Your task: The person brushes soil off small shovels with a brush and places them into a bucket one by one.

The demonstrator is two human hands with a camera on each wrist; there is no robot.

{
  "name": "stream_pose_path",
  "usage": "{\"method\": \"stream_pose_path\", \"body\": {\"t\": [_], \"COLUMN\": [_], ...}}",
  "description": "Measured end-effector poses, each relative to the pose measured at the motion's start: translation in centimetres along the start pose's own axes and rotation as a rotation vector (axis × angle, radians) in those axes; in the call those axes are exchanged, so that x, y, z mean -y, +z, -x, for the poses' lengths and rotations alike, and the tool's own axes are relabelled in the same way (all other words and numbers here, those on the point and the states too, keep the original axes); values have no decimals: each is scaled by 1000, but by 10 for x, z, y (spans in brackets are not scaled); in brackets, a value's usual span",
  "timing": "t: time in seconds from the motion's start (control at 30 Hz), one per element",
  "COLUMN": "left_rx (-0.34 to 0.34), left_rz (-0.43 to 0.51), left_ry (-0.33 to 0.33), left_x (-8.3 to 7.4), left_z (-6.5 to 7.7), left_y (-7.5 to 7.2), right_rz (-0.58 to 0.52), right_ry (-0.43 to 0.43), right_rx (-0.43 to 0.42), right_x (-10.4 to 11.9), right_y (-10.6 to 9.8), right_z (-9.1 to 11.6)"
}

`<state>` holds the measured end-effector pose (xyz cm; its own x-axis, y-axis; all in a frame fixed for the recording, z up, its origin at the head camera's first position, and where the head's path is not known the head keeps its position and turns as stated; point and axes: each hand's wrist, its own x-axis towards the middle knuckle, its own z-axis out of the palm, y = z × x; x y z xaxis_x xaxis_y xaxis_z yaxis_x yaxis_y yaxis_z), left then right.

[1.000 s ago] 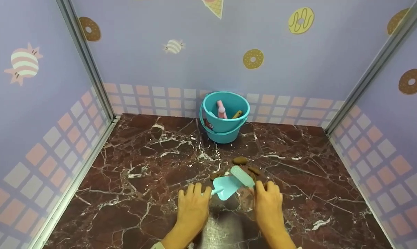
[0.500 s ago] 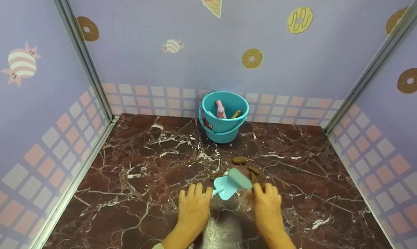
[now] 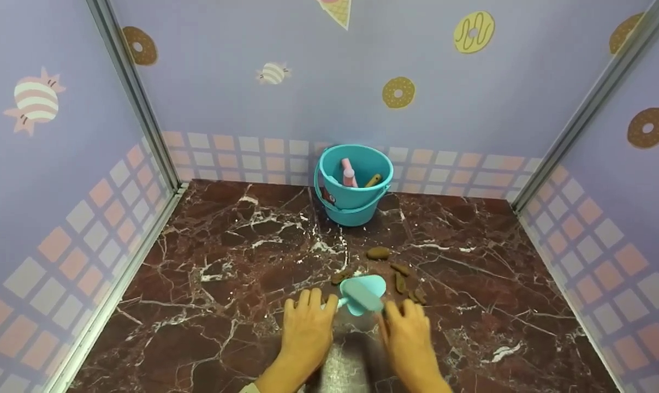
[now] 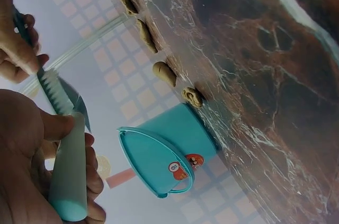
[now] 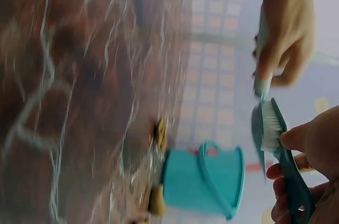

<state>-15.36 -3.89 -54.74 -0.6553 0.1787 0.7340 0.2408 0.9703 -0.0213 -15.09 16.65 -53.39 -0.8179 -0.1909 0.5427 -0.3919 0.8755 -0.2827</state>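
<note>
My left hand (image 3: 307, 333) grips the pale handle (image 4: 69, 176) of a light-blue toy shovel (image 3: 377, 284), its heart-shaped blade pointing right. A green scrub brush (image 3: 363, 296) is held by my right hand (image 3: 409, 339); its handle (image 5: 292, 179) shows in the right wrist view. The white bristles (image 5: 270, 127) face the blade, at or touching its surface. Beyond the blade and to its right lie several brown, lumpy, poop-like pieces (image 3: 378, 253) on the floor. One brown piece (image 3: 340, 277) sits by the blade's far left edge.
A turquoise bucket (image 3: 354, 210) with a folded-down handle stands by the back wall, holding a pink item (image 3: 349, 176) and a yellow item (image 3: 373, 180). Purple printed walls (image 3: 209, 98) enclose the dark red marble floor (image 3: 242, 284) on three sides.
My right hand has moved left and slightly nearer, bringing the brush across the shovel blade. More brown pieces on the right now show uncovered. My left hand and the shovel have barely moved.
</note>
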Motion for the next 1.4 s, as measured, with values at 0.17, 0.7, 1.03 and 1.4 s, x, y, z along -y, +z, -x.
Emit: {"method": "stream_pose_path", "body": {"t": [0.17, 0.7, 1.03, 1.4], "left_rx": [-25, 38, 137, 794], "left_rz": [-27, -10, 23, 1490], "left_ry": [11, 12, 8, -791], "left_x": [3, 3, 9, 30], "left_z": [0, 4, 8, 1], "left_y": [-1, -5, -4, -1], "right_rz": [23, -16, 14, -64], "right_ry": [56, 35, 47, -83], "right_rx": [-83, -40, -119, -175], "right_x": [-22, -15, -36, -19], "right_y": [-5, -5, -14, -16], "right_z": [-15, -6, -16, -4]}}
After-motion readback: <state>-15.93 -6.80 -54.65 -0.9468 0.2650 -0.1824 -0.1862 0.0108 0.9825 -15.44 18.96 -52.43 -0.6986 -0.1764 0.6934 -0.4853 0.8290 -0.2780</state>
